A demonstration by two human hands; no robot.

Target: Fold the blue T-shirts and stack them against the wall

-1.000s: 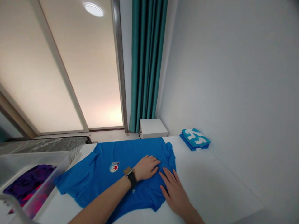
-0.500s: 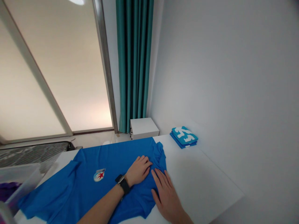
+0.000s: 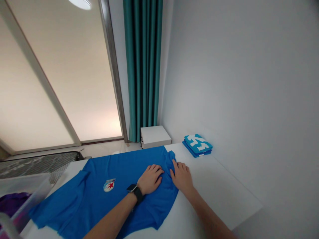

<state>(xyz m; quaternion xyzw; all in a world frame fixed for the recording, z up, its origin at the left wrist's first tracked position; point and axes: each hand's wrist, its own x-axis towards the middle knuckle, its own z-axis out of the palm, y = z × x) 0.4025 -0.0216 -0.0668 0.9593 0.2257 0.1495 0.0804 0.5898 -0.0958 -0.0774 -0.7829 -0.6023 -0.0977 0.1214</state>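
Observation:
A blue T-shirt (image 3: 124,179) with a small red-star badge (image 3: 109,185) lies spread face up on the white table (image 3: 211,186). My left hand (image 3: 150,179), with a black watch on its wrist, rests flat on the shirt near its right side, fingers slightly curled. My right hand (image 3: 181,176) lies flat, fingers stretched out, on the shirt's right sleeve and edge, right beside the left hand. Neither hand holds anything.
A folded stack of blue and white cloth (image 3: 198,144) sits at the table's far right corner by the wall. A clear plastic bin (image 3: 22,196) with purple clothes stands at the left. A small white cabinet (image 3: 155,136) and teal curtain (image 3: 142,66) are behind.
My right hand has slid forward along the shirt's right edge to the sleeve. The left hand has stayed in place. The view shifted slightly.

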